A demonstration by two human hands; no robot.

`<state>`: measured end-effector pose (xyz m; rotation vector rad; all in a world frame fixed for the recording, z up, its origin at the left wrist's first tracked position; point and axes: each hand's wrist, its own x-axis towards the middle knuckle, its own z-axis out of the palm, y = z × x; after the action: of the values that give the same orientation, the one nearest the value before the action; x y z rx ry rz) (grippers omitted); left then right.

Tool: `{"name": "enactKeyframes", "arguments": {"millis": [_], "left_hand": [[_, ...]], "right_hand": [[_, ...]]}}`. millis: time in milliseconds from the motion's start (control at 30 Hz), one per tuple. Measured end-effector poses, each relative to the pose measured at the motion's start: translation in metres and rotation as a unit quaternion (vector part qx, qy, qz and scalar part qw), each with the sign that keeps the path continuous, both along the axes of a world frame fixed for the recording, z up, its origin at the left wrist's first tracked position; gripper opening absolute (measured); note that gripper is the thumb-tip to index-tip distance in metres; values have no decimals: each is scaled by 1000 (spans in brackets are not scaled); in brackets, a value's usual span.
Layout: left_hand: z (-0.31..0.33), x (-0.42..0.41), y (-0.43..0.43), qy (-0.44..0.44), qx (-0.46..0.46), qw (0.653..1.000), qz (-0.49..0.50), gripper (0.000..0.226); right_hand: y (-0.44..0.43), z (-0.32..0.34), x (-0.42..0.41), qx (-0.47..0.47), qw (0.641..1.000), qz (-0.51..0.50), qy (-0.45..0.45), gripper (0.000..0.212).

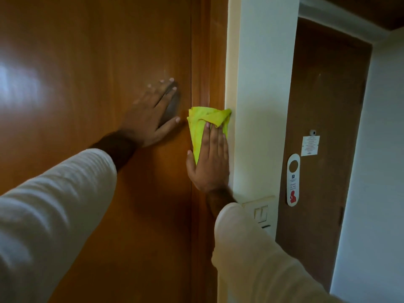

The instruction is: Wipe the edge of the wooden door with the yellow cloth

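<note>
While R hand (209, 162) presses yellow cloth (201, 123) flat-fingered on wooden door (87, 84) edge mid-height, L hand (150, 114) braces panel, fingers spread; wipe underway, stretches above/below prob. left.

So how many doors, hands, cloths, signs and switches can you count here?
Doors: 2 (near door, far door)
Hands: 2 (left hand, right hand)
Cloths: 1 (yellow cloth)
Signs: 2 (door hanger, paper notice)
Switches: 1 (wall switch)
Total: 8
</note>
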<state>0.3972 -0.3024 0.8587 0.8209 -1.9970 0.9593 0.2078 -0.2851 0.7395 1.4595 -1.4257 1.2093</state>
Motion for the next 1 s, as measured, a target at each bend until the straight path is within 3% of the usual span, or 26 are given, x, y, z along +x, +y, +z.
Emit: {"name": "enactKeyframes", "arguments": {"millis": [100,167,233,300,400,467,567,767,867,1000], "left_hand": [[-2,-11,12,112,43,983,-141,87],[1,-24,21,166,157,951,-209,93],[5,-34,26,148,266,927,-219,98],[7,-38,26,114,320,917,-208,91],[7,-42,17,120,336,918,-174,76],[7,-47,11,133,349,911,-175,47],[3,-55,8,198,409,859,-237,19],[-5,-62,22,259,410,843,-233,16],[-7,-64,29,299,429,818,-240,32],[-16,-63,46,340,435,779,-296,31]], "right_hand": [[1,1,0,3,1000,1,1,86],[1,1,-1,2,1000,7,1,89],[1,0,-1,1,1000,14,1,90],[0,0,-1,1,1000,19,0,91],[-1,-1,-2,-4,1000,22,7,92],[-3,-1,-4,-9,1000,21,16,92],[-3,-1,-5,-6,999,29,20,90],[18,4,-2,31,995,93,-22,68],[35,11,-9,39,992,114,-29,57],[72,11,-29,-8,986,160,-54,55]]}}
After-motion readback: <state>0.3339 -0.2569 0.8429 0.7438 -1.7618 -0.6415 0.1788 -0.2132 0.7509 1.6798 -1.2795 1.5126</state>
